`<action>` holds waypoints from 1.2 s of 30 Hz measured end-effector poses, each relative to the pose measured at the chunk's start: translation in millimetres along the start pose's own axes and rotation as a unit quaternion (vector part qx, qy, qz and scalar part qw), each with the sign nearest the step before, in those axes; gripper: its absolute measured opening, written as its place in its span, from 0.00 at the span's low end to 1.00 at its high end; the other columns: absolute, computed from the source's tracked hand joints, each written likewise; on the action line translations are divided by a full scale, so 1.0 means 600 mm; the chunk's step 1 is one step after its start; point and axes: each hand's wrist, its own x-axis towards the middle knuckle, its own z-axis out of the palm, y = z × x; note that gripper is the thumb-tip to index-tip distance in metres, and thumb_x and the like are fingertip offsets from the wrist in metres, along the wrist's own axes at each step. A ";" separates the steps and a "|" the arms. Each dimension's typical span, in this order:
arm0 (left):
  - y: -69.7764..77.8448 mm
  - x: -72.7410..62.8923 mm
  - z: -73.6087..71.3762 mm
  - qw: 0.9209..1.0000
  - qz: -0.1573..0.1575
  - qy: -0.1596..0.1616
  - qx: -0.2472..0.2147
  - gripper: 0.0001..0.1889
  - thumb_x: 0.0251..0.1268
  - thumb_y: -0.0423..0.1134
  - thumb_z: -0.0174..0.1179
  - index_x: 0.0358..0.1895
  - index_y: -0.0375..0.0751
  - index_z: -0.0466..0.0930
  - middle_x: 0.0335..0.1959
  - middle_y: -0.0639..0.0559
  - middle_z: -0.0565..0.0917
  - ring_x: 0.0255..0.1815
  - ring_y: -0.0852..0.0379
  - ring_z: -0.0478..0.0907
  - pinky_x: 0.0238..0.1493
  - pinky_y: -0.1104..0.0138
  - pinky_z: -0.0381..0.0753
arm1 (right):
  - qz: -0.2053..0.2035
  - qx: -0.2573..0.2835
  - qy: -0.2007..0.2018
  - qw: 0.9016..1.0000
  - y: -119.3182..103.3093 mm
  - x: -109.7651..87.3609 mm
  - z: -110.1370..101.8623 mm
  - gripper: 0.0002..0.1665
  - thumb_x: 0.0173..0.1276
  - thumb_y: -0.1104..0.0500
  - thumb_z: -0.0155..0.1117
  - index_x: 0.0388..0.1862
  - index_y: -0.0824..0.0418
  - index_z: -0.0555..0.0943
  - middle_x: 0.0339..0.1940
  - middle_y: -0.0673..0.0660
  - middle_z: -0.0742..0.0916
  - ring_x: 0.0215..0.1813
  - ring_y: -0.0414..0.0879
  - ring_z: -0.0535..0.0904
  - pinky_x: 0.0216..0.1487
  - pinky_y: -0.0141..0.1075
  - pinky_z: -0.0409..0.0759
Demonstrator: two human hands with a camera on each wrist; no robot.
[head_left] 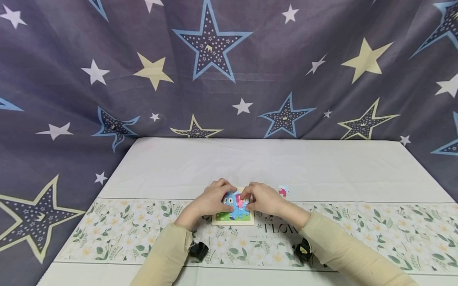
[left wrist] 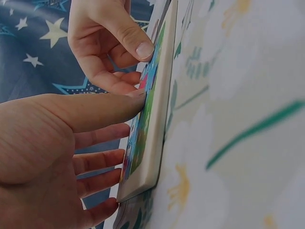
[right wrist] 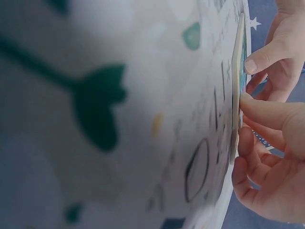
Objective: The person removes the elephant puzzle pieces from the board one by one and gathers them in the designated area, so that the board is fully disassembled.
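- Left hand (head_left: 213, 197): fingers loosely extended, gripping nothing, the thumb touching the puzzle's face
- Right hand (head_left: 266, 198): fingers bent, thumb and fingertips at the puzzle; whether they pinched a piece could not be told
- Beneath and between both hands' fingers: a pale-framed animal puzzle (head_left: 222, 217)
- Right of the right fingertips, apart: a loose piece (head_left: 283, 191)
- Under and around the fingers: a floral strip (head_left: 143, 226)
- Far beyond them: a starry curtain (head_left: 118, 35)
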 end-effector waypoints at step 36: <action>0.001 -0.001 -0.002 1.000 -0.008 -0.001 -0.004 0.26 0.51 0.42 0.66 0.56 0.43 0.73 0.53 0.48 0.69 0.54 0.47 0.64 0.54 0.50 0.62 | -0.029 0.041 -0.018 0.999 0.002 -0.002 -0.002 0.13 0.57 0.63 0.65 0.40 0.54 0.73 0.30 0.51 0.82 0.31 0.40 0.77 0.35 0.35 0.74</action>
